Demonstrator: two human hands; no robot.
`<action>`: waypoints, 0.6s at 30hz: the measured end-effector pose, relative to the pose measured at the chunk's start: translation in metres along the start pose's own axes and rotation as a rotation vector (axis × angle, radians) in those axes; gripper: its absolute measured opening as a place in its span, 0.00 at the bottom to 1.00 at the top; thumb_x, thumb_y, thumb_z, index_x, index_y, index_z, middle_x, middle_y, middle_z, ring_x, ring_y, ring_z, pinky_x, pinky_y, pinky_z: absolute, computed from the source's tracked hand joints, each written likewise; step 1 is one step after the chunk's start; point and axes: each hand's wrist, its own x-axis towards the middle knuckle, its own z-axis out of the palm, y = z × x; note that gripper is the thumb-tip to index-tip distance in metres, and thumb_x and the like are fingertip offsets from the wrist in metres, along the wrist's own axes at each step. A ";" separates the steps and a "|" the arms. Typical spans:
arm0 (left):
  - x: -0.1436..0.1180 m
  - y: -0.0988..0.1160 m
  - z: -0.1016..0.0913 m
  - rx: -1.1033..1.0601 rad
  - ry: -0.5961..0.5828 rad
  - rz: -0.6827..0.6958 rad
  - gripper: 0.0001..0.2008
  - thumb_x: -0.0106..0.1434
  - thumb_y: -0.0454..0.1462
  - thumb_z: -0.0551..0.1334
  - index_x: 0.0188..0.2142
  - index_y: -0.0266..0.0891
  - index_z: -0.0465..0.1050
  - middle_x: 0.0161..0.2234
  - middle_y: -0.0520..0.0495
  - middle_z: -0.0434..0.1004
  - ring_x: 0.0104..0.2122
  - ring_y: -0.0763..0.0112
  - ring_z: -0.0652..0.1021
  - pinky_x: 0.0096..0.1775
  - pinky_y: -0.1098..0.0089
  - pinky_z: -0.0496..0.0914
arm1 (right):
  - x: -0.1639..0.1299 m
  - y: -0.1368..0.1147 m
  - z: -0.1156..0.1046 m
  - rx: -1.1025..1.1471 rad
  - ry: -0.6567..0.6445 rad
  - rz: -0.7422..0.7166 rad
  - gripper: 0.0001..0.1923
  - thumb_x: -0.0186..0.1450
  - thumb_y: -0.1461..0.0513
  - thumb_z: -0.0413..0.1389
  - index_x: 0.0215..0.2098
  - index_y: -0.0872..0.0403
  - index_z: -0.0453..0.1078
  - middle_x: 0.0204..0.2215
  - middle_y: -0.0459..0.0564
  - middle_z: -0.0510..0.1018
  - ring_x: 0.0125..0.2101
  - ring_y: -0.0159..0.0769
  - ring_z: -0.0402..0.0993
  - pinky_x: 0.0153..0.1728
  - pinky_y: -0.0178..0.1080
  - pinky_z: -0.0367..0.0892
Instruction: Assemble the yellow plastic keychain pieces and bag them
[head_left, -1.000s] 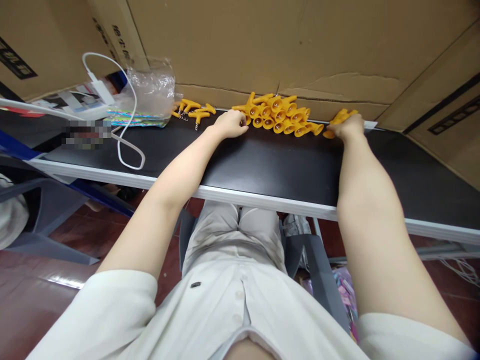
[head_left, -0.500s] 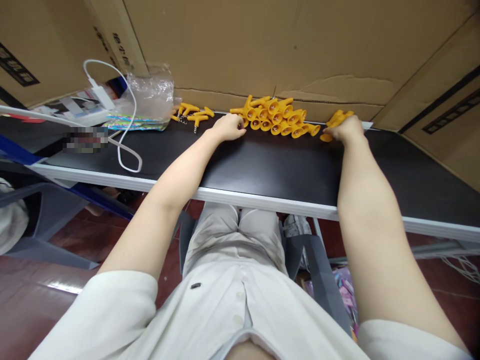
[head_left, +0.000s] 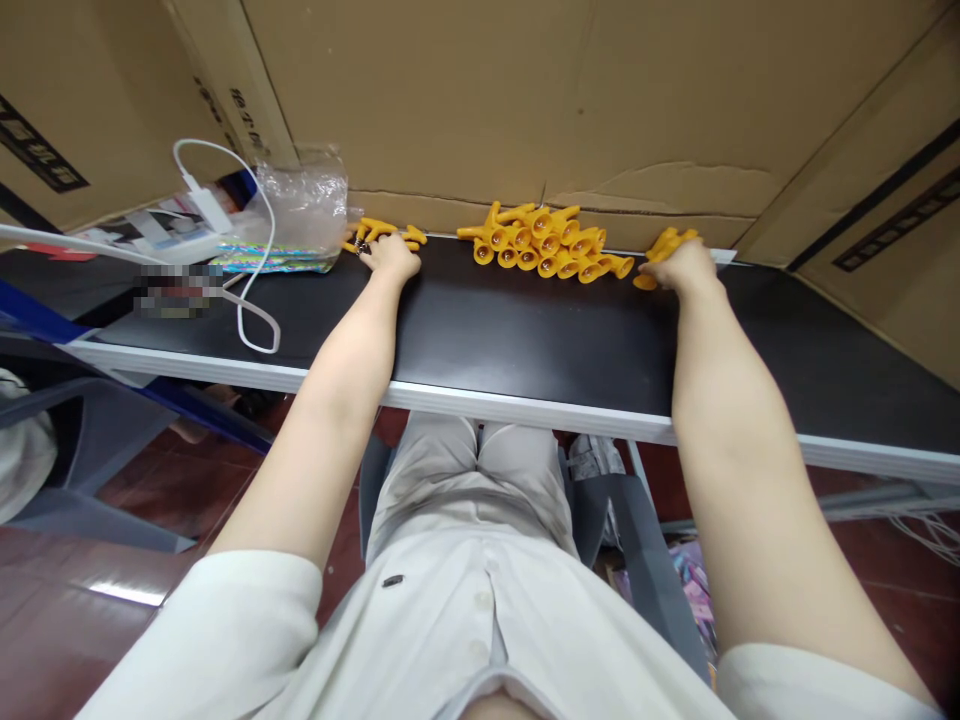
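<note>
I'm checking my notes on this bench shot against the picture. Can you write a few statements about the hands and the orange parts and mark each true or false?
1. The left hand rests on the small group of orange pieces near the clear plastic bag. True.
2. The right hand lies in the person's lap. False: it is on the black tabletop, at a few orange pieces by the far edge.
3. The big cluster of orange pieces lies between the two hands. True.
4. The white cable is wrapped around the left wrist. False: it lies on the table, left of that arm, apart from it.
5. Cardboard stands behind the table. True.
</note>
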 end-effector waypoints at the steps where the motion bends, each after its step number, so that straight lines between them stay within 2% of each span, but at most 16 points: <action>1: 0.001 0.000 0.001 0.006 0.000 0.008 0.33 0.66 0.34 0.66 0.71 0.39 0.74 0.76 0.32 0.72 0.79 0.48 0.67 0.77 0.43 0.59 | 0.000 0.000 0.000 0.036 -0.021 0.040 0.34 0.79 0.57 0.66 0.72 0.77 0.72 0.65 0.81 0.78 0.69 0.56 0.78 0.64 0.46 0.73; 4: 0.005 0.000 0.002 -0.001 -0.005 0.035 0.29 0.69 0.35 0.63 0.68 0.41 0.79 0.75 0.35 0.75 0.78 0.49 0.69 0.78 0.43 0.60 | -0.001 -0.001 -0.002 0.103 -0.049 0.098 0.36 0.78 0.57 0.68 0.75 0.74 0.70 0.68 0.76 0.77 0.71 0.52 0.75 0.64 0.42 0.70; 8: 0.009 0.000 0.001 -0.088 -0.056 0.095 0.29 0.63 0.34 0.64 0.64 0.46 0.82 0.70 0.36 0.80 0.74 0.46 0.75 0.77 0.42 0.63 | -0.006 -0.004 -0.004 0.108 -0.048 0.113 0.37 0.76 0.60 0.69 0.75 0.74 0.70 0.68 0.77 0.77 0.71 0.50 0.75 0.63 0.40 0.70; 13: 0.007 0.005 0.001 -0.083 -0.119 0.230 0.35 0.58 0.38 0.69 0.67 0.43 0.78 0.71 0.36 0.79 0.75 0.44 0.72 0.77 0.45 0.64 | -0.007 -0.005 -0.005 0.118 -0.048 0.121 0.36 0.75 0.60 0.70 0.75 0.72 0.70 0.70 0.75 0.76 0.71 0.49 0.74 0.63 0.41 0.69; 16: 0.007 0.010 0.003 -0.066 -0.139 0.265 0.40 0.55 0.40 0.71 0.69 0.43 0.75 0.71 0.34 0.79 0.75 0.38 0.72 0.78 0.40 0.60 | -0.005 -0.004 -0.005 0.116 -0.053 0.116 0.35 0.76 0.60 0.69 0.74 0.73 0.71 0.67 0.77 0.78 0.70 0.49 0.76 0.62 0.41 0.69; 18: 0.006 0.013 0.006 -0.047 -0.150 0.304 0.43 0.55 0.39 0.70 0.72 0.43 0.72 0.70 0.33 0.79 0.75 0.38 0.71 0.78 0.38 0.59 | -0.003 -0.003 -0.004 0.114 -0.054 0.114 0.34 0.77 0.59 0.68 0.73 0.74 0.72 0.63 0.77 0.80 0.68 0.49 0.77 0.61 0.42 0.70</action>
